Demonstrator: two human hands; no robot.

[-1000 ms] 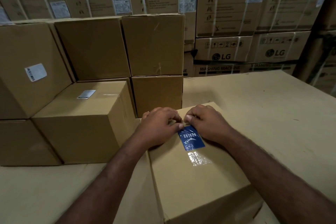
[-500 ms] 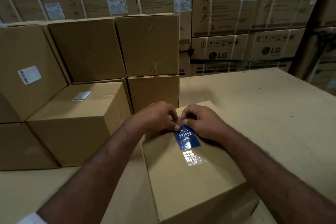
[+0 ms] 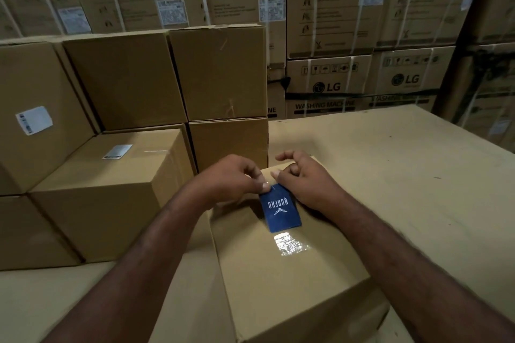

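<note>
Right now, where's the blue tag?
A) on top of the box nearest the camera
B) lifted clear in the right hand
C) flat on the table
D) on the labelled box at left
A: the blue tag lies on the top face of the near box, just beyond a shiny strip of clear tape, with the left hand pinching its far edge.
</note>
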